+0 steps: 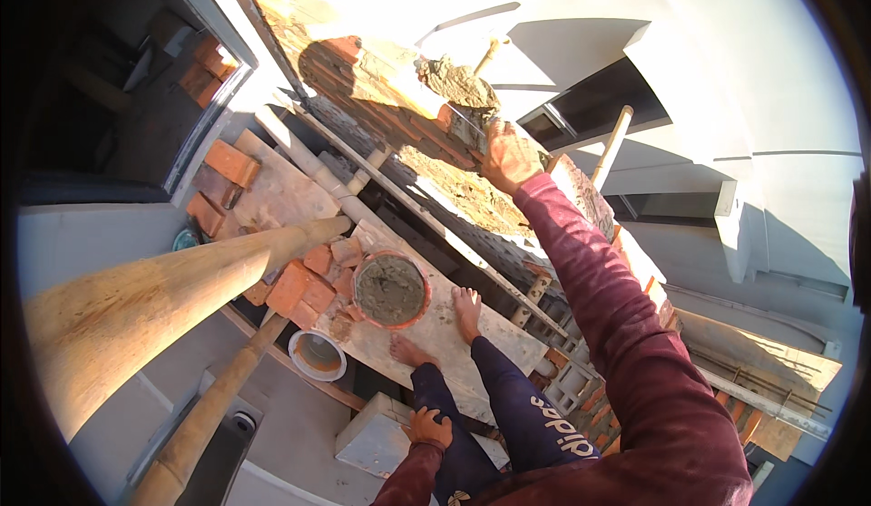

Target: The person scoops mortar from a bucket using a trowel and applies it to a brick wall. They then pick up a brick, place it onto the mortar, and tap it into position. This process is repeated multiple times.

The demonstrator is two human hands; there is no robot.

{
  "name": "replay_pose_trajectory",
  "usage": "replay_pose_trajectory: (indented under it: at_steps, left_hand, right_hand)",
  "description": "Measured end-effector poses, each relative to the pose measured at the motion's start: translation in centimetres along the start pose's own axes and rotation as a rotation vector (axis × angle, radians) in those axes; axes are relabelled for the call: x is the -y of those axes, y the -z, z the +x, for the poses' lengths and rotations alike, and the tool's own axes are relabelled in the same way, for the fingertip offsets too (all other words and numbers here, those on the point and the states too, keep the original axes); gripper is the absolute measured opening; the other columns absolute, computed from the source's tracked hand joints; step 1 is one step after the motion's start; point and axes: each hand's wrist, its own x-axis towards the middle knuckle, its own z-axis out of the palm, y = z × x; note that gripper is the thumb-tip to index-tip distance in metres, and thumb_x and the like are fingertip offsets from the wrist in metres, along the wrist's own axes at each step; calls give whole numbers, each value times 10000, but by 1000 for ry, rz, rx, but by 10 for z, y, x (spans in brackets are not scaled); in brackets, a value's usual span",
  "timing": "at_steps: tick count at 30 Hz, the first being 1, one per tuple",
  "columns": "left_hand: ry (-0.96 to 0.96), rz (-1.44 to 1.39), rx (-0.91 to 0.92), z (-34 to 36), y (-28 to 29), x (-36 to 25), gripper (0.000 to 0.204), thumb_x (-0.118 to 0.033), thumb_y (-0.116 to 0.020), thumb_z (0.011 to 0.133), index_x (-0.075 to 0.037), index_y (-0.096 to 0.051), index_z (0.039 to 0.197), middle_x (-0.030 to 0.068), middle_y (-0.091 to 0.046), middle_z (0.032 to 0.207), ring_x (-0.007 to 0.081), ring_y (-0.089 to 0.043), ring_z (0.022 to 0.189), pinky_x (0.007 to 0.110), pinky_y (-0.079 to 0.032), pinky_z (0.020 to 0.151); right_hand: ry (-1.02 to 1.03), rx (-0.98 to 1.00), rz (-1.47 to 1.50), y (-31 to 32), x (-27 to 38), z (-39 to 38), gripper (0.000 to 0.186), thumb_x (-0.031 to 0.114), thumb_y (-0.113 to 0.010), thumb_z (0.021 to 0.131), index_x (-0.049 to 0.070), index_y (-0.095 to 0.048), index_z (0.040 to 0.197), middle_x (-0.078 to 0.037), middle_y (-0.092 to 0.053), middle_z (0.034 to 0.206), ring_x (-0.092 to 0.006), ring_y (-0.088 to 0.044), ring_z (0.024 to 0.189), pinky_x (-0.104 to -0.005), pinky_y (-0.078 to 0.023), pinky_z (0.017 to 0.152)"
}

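My right hand reaches out over the brick wall, closed around a trowel. The blade lies against a heap of wet grey mortar on top of the wall; the handle is mostly hidden in my fist. My left hand rests on my left knee with its fingers laid over the trouser leg, holding nothing. Near my bare feet, an orange-rimmed bucket of mortar stands on the plank platform.
Loose red bricks lie beside the bucket, and more bricks sit farther left. A white bucket is below them. Thick bamboo poles cross the left side. Gaps show between the platform and the wall. A window opening is beyond.
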Motion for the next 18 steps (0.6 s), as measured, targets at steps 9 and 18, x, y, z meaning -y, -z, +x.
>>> replay_pose_trajectory:
  at_steps: [9, 18]
  left_hand:
    - [62, -13, -4, -10, 0, 18, 400, -384, -635, 825, -194, -696, 1172, 81, -487, 1460, 312, -322, 1430, 634, -113, 1172]
    - [51, -7, 3, -7, -1, 7, 399, -391, -627, 829, -210, -700, 1177, 41, -466, 1475, 299, -302, 1441, 633, -87, 1173]
  right_hand:
    - [0, 242, 426, 52, 12, -27, 388, 185, -488, 936, -89, -477, 1211, -339, -562, 1119, -410, -602, 1043, -459, -490, 888]
    - [657, 297, -51, 44, -72, -6, 414, 62, -654, 695, -61, -536, 1072, -196, -556, 979, -380, -604, 959, -403, -524, 815]
